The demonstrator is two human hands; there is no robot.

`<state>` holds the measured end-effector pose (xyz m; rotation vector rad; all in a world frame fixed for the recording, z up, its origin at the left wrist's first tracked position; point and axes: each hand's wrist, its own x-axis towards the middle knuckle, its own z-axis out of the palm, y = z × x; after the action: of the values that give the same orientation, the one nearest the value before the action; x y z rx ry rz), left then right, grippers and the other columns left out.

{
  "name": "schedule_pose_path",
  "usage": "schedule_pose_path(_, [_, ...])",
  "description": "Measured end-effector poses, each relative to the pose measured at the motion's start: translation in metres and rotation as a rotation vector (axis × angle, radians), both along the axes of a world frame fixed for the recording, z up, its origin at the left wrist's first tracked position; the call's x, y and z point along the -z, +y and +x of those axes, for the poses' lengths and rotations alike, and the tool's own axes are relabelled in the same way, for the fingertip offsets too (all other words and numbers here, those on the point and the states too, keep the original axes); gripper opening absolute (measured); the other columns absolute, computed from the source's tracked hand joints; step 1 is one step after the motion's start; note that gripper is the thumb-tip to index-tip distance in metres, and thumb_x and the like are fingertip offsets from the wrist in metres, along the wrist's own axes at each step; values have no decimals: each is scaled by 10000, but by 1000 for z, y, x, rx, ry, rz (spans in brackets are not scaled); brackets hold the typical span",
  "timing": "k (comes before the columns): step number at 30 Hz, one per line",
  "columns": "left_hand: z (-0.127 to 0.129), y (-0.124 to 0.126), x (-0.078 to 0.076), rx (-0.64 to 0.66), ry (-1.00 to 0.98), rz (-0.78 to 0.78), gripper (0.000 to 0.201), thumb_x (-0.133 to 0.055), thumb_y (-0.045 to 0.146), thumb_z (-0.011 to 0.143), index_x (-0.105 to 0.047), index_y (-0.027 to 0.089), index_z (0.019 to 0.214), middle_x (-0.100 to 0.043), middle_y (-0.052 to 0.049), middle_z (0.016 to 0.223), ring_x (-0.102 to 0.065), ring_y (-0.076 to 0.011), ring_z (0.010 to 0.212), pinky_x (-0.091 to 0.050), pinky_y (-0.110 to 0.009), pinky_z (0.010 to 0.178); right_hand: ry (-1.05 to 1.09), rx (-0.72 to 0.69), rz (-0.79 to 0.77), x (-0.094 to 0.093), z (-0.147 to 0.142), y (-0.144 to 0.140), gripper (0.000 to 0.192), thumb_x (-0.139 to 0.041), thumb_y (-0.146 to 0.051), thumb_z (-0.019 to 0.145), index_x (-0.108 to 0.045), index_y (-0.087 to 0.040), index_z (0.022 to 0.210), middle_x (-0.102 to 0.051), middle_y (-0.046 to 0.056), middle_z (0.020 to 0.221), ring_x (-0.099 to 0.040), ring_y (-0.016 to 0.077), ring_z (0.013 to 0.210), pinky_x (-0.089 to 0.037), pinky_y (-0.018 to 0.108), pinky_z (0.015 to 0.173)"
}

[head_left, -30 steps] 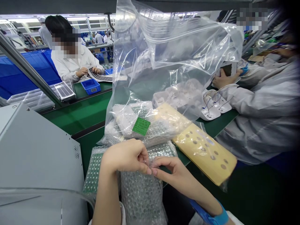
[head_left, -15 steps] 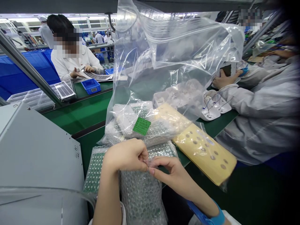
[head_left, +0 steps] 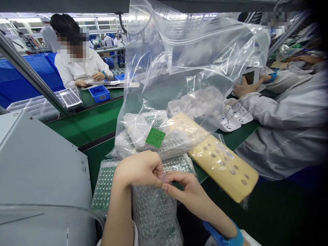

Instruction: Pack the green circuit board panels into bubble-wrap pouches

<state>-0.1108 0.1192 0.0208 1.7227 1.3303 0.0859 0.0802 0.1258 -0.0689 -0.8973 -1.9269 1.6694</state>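
Note:
My left hand [head_left: 142,169] and my right hand [head_left: 183,186] meet fingertip to fingertip, each closed in a pinch. Between them shows a small crumpled piece of clear bubble wrap [head_left: 165,178]. Just below lies a bubble-wrapped package [head_left: 155,215] with green showing faintly through; whether the pinched piece joins it I cannot tell. Left of my left forearm is a wrapped stack of green circuit boards [head_left: 104,188]. Beyond my hands stands a large clear plastic bag [head_left: 194,61] holding wrapped boards, with a green label [head_left: 155,137] on its front.
A yellow board pack [head_left: 225,164] in clear film lies to the right, beside white housings with wires [head_left: 234,119]. A grey metal box [head_left: 43,171] stands at left. A co-worker sits opposite near a blue bin [head_left: 99,94]; another co-worker's sleeve [head_left: 289,106] is at right.
My hands stay almost in place, still pinching; a little more of the clear piece shows between them. The co-worker opposite has lowered a sheet to the table.

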Motion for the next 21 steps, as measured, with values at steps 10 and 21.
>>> schedule_pose_path(10, [-8, -5, -1, -22, 4, -22, 167, -647, 184, 672, -714, 186, 825, -606, 46, 617, -536, -108, 556, -362, -226, 478, -38, -51, 35, -6, 13, 11, 258, -669, -396, 869, -709, -170, 751, -667, 37, 779, -599, 171, 768, -475, 295, 731])
schedule_pose_path(21, [-4, -1, 4, 13, 10, 38, 151, -694, 306, 739, -755, 186, 807, -709, -2, 777, -607, -150, 732, -395, -254, 587, 13, -44, 38, -6, 11, 9, 222, -669, -359, 871, -708, -172, 758, -663, 34, 781, -592, 162, 760, -467, 292, 722])
